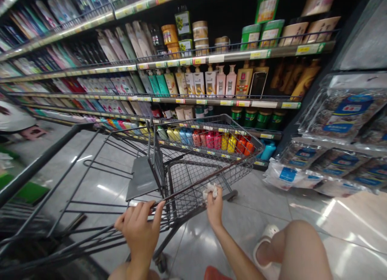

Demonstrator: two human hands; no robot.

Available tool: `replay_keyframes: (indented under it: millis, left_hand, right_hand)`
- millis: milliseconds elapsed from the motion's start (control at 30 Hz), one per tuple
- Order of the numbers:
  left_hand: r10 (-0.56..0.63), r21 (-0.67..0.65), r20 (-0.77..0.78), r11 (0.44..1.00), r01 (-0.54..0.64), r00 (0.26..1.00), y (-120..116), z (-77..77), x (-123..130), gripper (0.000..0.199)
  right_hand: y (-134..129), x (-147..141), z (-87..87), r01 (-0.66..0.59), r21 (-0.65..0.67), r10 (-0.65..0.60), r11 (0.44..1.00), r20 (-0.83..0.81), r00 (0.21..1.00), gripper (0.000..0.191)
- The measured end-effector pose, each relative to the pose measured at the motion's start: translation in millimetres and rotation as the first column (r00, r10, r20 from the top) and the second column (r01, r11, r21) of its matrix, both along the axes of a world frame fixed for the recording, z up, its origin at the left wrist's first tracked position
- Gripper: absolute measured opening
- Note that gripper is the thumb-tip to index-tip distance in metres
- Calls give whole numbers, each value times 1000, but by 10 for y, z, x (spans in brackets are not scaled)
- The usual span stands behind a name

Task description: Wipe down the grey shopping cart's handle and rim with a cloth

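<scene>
A dark grey wire shopping cart stands before me, its basket pointing right. My left hand is wrapped over the cart's near top rail, close to the grey child-seat panel. In my right hand is a crumpled whitish cloth or tissue, pinched against the wire side of the basket. Floor and shelf goods show through the mesh. The cart's push handle runs along the left, away from both hands.
Shelves of bottles and jars line the far side. Bagged goods hang on a rack at the right. My shoe is on the shiny tiled floor. A cart wheel sits near the bottom.
</scene>
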State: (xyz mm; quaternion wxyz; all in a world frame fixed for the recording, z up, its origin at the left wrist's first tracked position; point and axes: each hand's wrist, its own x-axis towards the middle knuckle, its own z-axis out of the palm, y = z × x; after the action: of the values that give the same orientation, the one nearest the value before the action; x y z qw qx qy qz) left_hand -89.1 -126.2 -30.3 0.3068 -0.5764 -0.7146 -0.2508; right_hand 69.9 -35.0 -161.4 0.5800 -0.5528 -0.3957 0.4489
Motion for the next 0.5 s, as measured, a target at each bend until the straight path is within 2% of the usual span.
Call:
replay_keyframes:
  millis: [200,367,500]
  left_hand:
    - [-4,-4,-5,1000,4,1000,-2,5,0,23]
    - [-2,-15,11,1000,2,1000,-17,21,9,22]
    - [7,-34,45,999,-5,999,-14,35,37,23]
  right_hand:
    - [11,42,-323,31,38,-34,999,102,994,19]
    - [36,82,-653,13,-72,-10,997,36,999,18]
    - [84,83,-827,45,-128,-47,991,-15,999,18]
